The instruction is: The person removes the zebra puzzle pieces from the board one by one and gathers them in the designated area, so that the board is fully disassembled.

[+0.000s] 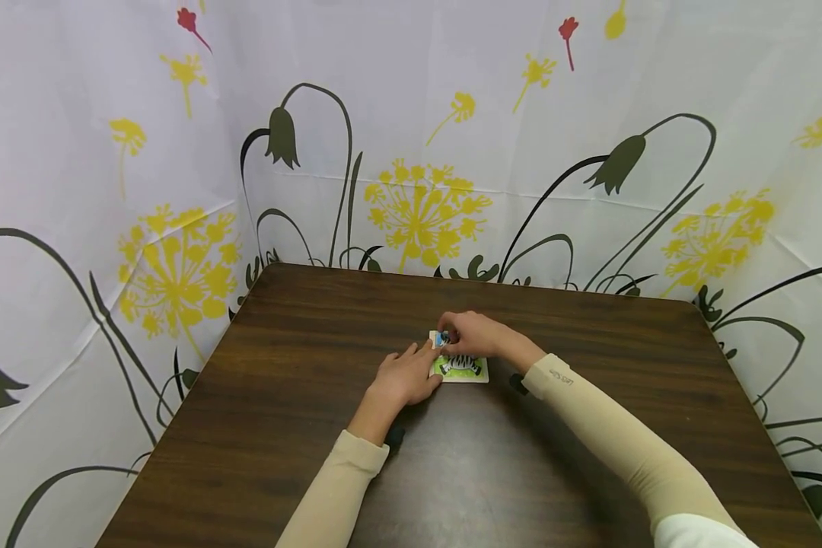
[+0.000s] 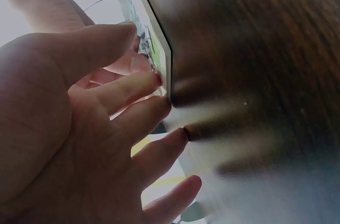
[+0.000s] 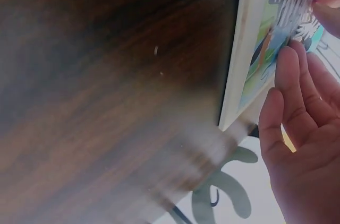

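A flat zebra picture puzzle (image 1: 462, 374) with a pale border lies on the brown table. My left hand (image 1: 406, 376) reaches its left side with fingers spread and fairly straight. In the left wrist view, the fingertips of that hand (image 2: 101, 123) touch the board's pale edge (image 2: 164, 70). Over the upper part of the board, my right hand (image 1: 478, 335) curls its fingers and appears to pinch a small puzzle piece, mostly hidden by the fingers. From the right wrist, the fingers of that hand (image 3: 303, 123) meet the zebra picture (image 3: 292, 1); the piece's outline is unclear.
The dark wood-grain table (image 1: 301, 335) extends around the board on every side. A white curtain (image 1: 411, 114) printed with yellow and green flowers hangs behind the table and along its sides. Beige sleeves (image 1: 610, 426) cover both forearms.
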